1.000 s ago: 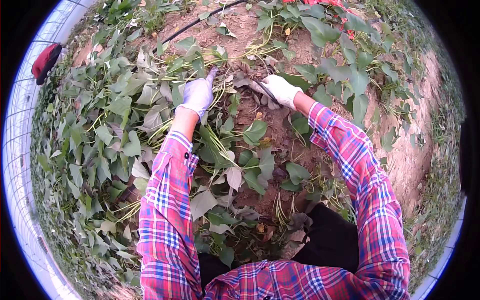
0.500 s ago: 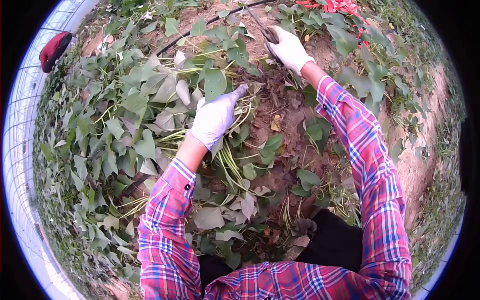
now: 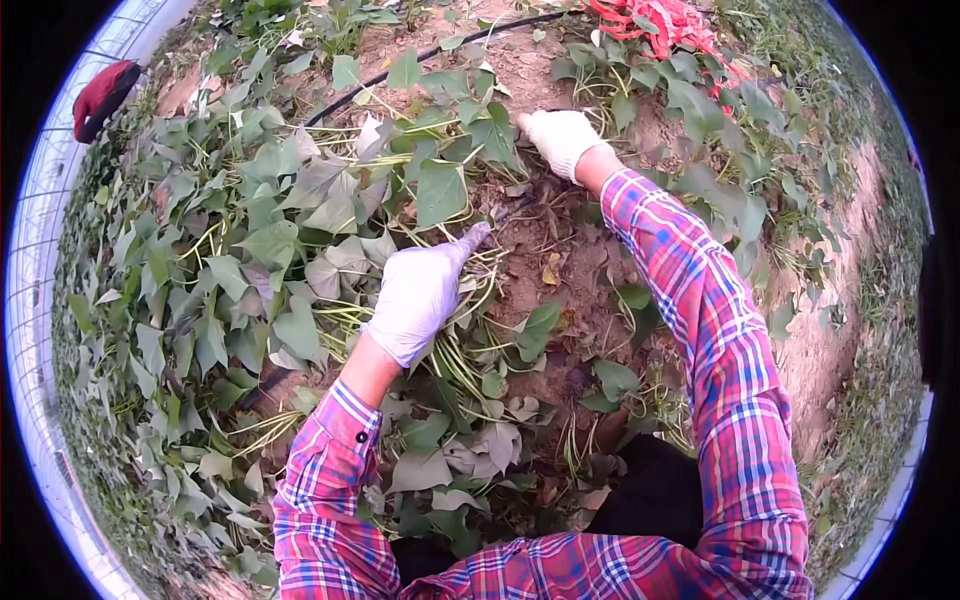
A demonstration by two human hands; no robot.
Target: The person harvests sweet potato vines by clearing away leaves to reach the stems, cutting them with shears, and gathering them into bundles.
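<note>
My left hand [image 3: 415,300], in a pale, thin glove, is closed around a bunch of green vine stems [image 3: 455,365], its index finger stretched over the cut-looking stem ends. Up and to the right, my right hand [image 3: 562,142], in a white glove, is closed just above the soil. What it grips is hidden; a narrow dark edge [image 3: 515,208] shows below it, between the hands. A broad green leaf [image 3: 441,193] hangs just above my left hand. Brown, dry stems and soil [image 3: 545,225] lie under my right hand.
Dense leafy vines [image 3: 240,290] cover the left side. A black hose [image 3: 430,52] crosses the soil at the top. Red strips [image 3: 665,30] lie at the upper right, a dark red object [image 3: 105,98] at the upper left. Bare soil [image 3: 820,330] runs down the right.
My right hand has moved down and left in the view, and the long dark tool above it no longer shows. My left hand sits lower, still on the stems.
</note>
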